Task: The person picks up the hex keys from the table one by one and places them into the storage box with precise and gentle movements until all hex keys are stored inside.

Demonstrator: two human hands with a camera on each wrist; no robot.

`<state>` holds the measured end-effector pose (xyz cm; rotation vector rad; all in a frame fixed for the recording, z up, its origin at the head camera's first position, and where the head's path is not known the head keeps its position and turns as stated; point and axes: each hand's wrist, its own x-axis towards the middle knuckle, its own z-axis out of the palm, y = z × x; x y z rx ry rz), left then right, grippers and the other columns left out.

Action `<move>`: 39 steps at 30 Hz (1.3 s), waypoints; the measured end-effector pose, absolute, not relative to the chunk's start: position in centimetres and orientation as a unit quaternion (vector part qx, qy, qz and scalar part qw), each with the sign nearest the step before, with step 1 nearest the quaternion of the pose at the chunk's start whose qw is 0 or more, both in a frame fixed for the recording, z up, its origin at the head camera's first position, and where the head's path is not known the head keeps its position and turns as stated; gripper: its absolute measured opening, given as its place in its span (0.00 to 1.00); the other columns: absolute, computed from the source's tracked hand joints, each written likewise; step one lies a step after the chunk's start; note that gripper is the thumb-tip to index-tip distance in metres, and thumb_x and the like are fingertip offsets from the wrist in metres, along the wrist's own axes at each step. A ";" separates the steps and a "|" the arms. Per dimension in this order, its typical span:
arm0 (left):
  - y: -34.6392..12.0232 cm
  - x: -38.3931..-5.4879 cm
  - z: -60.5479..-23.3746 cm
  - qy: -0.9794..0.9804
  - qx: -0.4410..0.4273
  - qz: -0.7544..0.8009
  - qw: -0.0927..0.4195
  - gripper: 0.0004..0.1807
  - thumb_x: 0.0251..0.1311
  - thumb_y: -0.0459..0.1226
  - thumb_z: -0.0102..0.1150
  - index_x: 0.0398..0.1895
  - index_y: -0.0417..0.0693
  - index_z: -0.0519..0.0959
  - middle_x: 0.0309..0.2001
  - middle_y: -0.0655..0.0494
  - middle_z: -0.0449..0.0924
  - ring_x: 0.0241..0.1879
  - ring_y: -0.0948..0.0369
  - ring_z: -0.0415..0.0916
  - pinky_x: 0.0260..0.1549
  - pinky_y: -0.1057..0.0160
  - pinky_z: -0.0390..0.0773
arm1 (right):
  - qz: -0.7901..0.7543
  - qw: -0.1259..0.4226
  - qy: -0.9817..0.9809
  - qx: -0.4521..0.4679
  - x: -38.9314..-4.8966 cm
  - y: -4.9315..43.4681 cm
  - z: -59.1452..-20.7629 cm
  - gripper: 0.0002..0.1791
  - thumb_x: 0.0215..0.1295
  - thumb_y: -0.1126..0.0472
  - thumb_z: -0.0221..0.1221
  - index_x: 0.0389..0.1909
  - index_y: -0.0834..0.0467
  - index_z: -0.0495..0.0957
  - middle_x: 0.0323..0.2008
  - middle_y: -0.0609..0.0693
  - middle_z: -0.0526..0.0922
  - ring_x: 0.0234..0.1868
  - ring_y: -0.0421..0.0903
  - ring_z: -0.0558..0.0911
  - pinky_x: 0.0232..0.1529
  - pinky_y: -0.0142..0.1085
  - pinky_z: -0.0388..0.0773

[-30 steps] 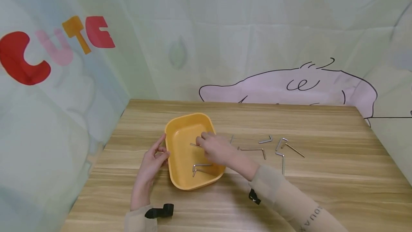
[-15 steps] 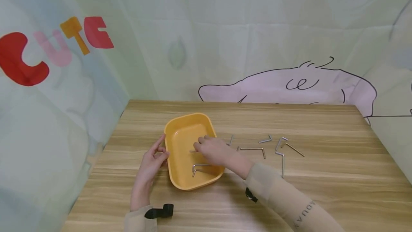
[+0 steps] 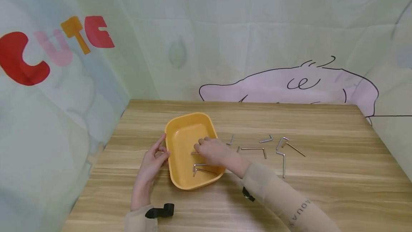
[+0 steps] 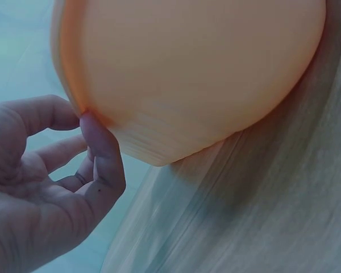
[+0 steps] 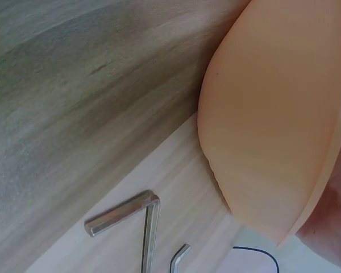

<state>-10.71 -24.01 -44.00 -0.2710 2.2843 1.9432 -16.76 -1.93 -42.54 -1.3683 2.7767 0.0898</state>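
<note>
Fingers (image 4: 105,148) pinch yellow tray (image 3: 183,135) (left hand (image 3: 152,164)) and hex key (image 3: 195,153) (right hand (image 3: 215,151)).

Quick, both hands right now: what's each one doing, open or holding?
Left hand: holding the yellow tray by its edge.
Right hand: cannot tell; it's over a metal rod in the tray, grip hidden.

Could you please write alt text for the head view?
A person's right hand reaches into a yellow tray that holds L-shaped hex keys, while the left hand holds the tray's edge. More hex keys lie on the wooden table toward the right.
</note>
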 end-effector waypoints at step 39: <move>-24.1 -10.8 -44.1 0.756 -0.091 0.645 0.068 0.35 0.66 0.30 0.50 0.75 0.58 0.55 0.39 0.58 0.63 0.27 0.71 0.66 0.33 0.71 0.77 | -0.003 -0.006 0.894 -0.448 -16.7 -2.3 -41.6 0.04 0.63 0.62 0.57 0.37 0.53 0.78 0.33 0.45 0.76 0.34 0.42 0.74 0.32 0.33 0.74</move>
